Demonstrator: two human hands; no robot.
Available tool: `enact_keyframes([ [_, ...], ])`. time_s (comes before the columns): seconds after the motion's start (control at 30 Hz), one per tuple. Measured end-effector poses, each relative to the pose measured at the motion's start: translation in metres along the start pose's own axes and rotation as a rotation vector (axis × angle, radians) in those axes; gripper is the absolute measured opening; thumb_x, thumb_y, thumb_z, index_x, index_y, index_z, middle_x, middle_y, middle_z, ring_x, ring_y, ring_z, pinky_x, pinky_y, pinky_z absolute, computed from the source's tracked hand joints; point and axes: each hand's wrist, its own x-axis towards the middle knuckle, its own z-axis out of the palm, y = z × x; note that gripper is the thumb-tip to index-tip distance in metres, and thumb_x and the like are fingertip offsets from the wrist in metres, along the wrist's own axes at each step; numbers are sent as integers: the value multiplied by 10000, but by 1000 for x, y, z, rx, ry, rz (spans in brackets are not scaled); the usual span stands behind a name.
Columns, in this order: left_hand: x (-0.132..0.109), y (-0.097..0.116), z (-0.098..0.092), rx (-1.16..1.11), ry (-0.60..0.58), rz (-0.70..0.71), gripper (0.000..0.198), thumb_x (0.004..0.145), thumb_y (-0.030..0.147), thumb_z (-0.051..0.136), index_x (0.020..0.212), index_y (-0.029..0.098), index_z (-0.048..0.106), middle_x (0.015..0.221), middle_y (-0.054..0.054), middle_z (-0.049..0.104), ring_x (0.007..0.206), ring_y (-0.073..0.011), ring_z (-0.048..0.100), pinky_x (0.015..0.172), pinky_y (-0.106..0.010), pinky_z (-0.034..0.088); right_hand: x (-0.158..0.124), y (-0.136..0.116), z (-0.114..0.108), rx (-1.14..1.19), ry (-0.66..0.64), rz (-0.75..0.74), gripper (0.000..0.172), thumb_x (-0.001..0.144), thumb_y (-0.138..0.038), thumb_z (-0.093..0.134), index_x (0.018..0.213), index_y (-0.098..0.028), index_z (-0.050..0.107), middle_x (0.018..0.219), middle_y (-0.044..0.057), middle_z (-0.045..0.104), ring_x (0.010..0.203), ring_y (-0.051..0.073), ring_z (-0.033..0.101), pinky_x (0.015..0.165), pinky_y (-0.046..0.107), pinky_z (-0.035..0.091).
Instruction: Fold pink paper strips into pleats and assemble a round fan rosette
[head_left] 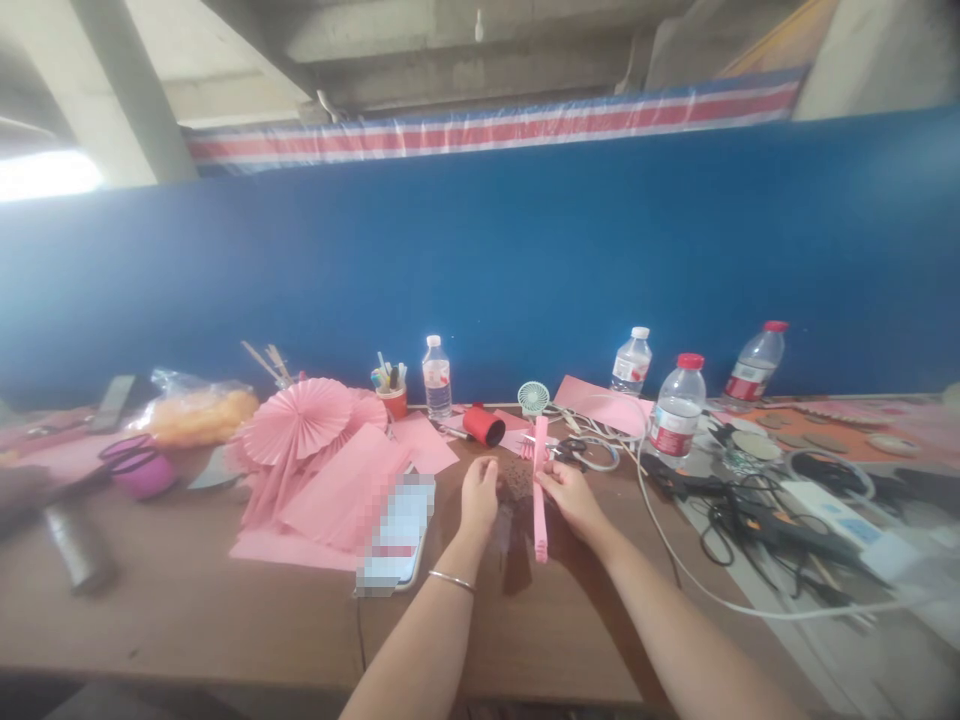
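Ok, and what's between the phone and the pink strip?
In the head view, your left hand is between the phone and the pink strip, which your right hand holds.

You can read no text, brand or number | near red-capped bottle [676, 400]: red-and-white label [669, 434], print too blurred for you | far red-capped bottle [756, 362], left white-capped bottle [437, 375], right white-capped bottle [631, 362]: labels equally unreadable | phone [401, 530]: screen pixelated, you make out no words
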Motion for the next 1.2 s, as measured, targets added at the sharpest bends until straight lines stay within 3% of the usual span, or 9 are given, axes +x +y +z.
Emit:
enact_keyframes([
  [0.1, -2, 8, -5, 198, 123, 173, 182, 761, 305, 440, 777, 174, 564, 802, -40, 580, 782, -155, 529, 761, -282, 398, -1, 0, 0, 9, -20, -3, 229, 683, -384, 548, 715, -161, 509, 610, -2, 551, 550, 136, 507, 520, 250, 364],
  [0.23, -8, 13, -1, 232, -150, 235, 167, 742, 299, 469, 749, 182, 588, 747, -25, 597, 710, -146, 533, 695, -256, 401, -3, -1, 1, -16, -66, -46, 237, 707, -388, 524, 751, -156, 521, 649, 14, 573, 587, 149, 530, 544, 260, 384],
  [0.33, -9, 6, 8, 155, -322, 131, 185, 690, 328, 545, 742, 163, 611, 702, -25, 618, 668, -147, 551, 639, -248, 417, -4, -1, 2, -32, -97, -52, 249, 714, -396, 511, 770, -154, 529, 668, 28, 588, 611, 164, 546, 567, 276, 401],
  [0.43, -8, -4, 13, -18, -377, -80, 245, 611, 332, 631, 741, 124, 615, 631, -34, 618, 575, -143, 556, 561, -254, 432, -4, 0, 3, -41, -93, -46, 245, 712, -398, 509, 764, -158, 522, 653, 23, 583, 613, 167, 550, 577, 282, 410],
  [0.53, -9, -8, 13, -221, -367, -241, 289, 557, 317, 685, 730, 97, 617, 612, -46, 622, 531, -132, 558, 542, -258, 445, -4, -1, 5, -79, -85, -66, 221, 716, -382, 501, 747, -163, 507, 645, 12, 568, 600, 155, 536, 576, 275, 405],
  [0.67, -11, -6, 9, -349, -346, -292, 303, 515, 295, 721, 712, 82, 634, 615, -58, 630, 549, -131, 568, 548, -246, 446, -8, -5, 6, -184, -128, -170, 147, 724, -317, 478, 729, -172, 499, 628, -13, 532, 593, 134, 504, 598, 263, 391],
  [0.83, -9, -9, 7, -371, -300, -296, 264, 522, 285, 719, 658, 80, 624, 567, -38, 600, 488, -100, 531, 512, -228, 428, -11, -9, 0, -387, -58, -229, 161, 708, -263, 479, 851, -191, 494, 547, -58, 463, 520, 120, 456, 558, 245, 363],
  [1.0, -10, -5, 7, -344, -294, -289, 231, 549, 282, 698, 644, 90, 612, 546, -20, 579, 472, -87, 511, 490, -210, 411, -8, -11, -6, -528, -75, -222, 162, 730, -307, 453, 718, -182, 554, 601, -4, 562, 573, 151, 514, 571, 256, 362],
  [1.2, -11, 0, 7, -199, -276, -250, 249, 571, 328, 672, 629, 93, 612, 483, 7, 535, 415, -64, 436, 431, -193, 352, -7, -15, -5, -501, -48, -207, 185, 724, -305, 457, 705, -157, 567, 638, 24, 599, 595, 162, 533, 566, 252, 371],
])
